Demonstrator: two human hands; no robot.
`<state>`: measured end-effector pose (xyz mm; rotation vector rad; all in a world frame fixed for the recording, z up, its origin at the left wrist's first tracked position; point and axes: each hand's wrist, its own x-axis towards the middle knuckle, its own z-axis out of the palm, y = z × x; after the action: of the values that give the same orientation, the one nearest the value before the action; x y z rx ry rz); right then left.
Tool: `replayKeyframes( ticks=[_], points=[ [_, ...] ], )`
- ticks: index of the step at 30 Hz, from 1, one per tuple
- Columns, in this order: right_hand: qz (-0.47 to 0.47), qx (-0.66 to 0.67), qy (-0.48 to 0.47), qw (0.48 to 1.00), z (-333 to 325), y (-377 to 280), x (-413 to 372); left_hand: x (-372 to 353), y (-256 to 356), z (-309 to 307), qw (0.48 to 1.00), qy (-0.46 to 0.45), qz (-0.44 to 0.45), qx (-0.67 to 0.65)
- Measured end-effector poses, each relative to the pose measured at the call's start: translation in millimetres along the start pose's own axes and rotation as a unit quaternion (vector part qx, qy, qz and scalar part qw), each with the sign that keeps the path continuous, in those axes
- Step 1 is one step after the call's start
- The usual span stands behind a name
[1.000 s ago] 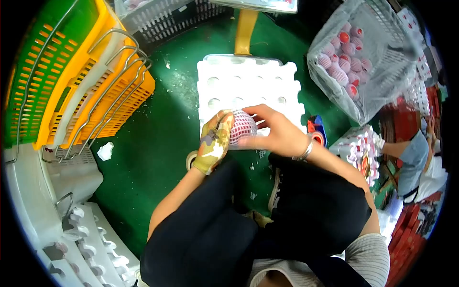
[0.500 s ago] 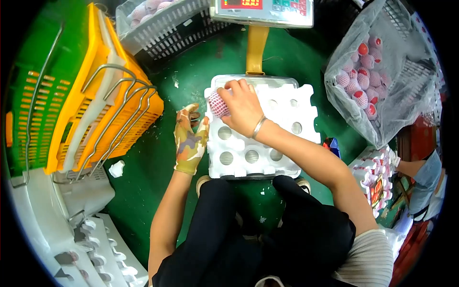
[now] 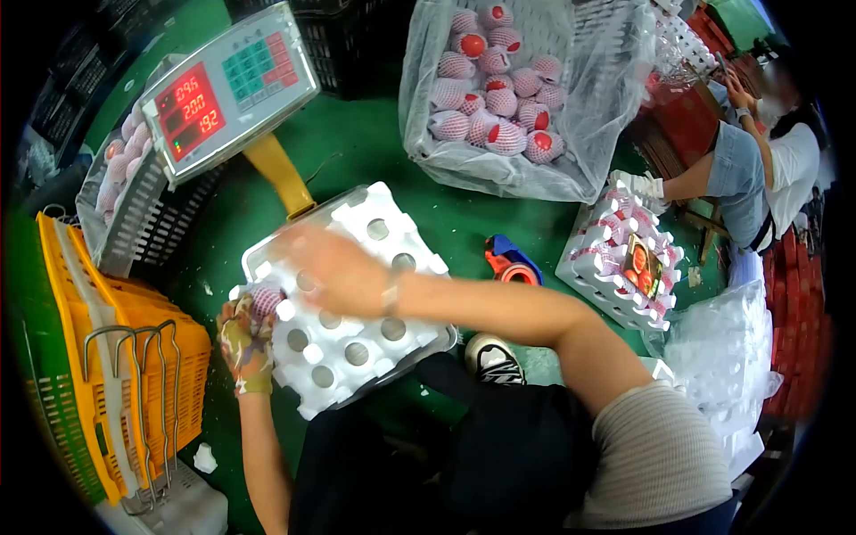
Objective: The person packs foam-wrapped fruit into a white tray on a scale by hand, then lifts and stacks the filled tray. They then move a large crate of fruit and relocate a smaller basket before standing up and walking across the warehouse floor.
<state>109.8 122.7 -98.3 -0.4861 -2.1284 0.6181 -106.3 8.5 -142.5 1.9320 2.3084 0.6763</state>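
Packing station seen from above, with a white foam tray pierced by round holes lying askew on the platform of an electronic scale; the display, lit with red digits, is joined to the base by a yellow column. A single netted fruit is at the tray's left edge, just beside the fingers of the left hand, which wears a camouflage-patterned glove; these fingers are bent against the fruit, though whether the grip is closed around it cannot be told. The bare right hand lies over the upper part of the tray, its forearm crossing the foam; motion blur conceals its fingers, so the state of this grip cannot be told either. A metal bracelet encircles the right wrist. On the green floor, right of the tray, rests a red-and-blue tape dispenser; beyond it, a foam pack is filled with netted fruits. Above, a plastic-lined crate contains further netted fruits, some with red faces exposed. At left stands a yellow basket with wire handles; at far right, another person is seated.
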Motion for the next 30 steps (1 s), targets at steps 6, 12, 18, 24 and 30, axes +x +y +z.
replayKeyframes(
  ticks=[6, 12, 18, 24, 30],
  points=[
    [0.390, -0.529, 0.073, 0.750, -239, 197, -28, -2, 6, -3, 0.997, -0.031, -0.065, 0.036],
    [0.564, -0.471, -0.041, 0.677, -267, 257, -30, -12, -1, 14, 0.990, 0.010, -0.055, -0.133],
    [0.378, 0.059, 0.180, 0.906, -252, 158, -44, -25, 23, 15, 0.994, 0.030, -0.017, -0.106],
    [0.308, 0.231, -0.026, 0.923, -89, -11, -33, -46, 41, 8, 0.993, 0.051, -0.058, -0.090],
    [0.230, -0.034, -0.038, 0.972, 22, -18, -25, -60, 47, 2, 0.984, 0.070, -0.141, -0.087]
  ],
)
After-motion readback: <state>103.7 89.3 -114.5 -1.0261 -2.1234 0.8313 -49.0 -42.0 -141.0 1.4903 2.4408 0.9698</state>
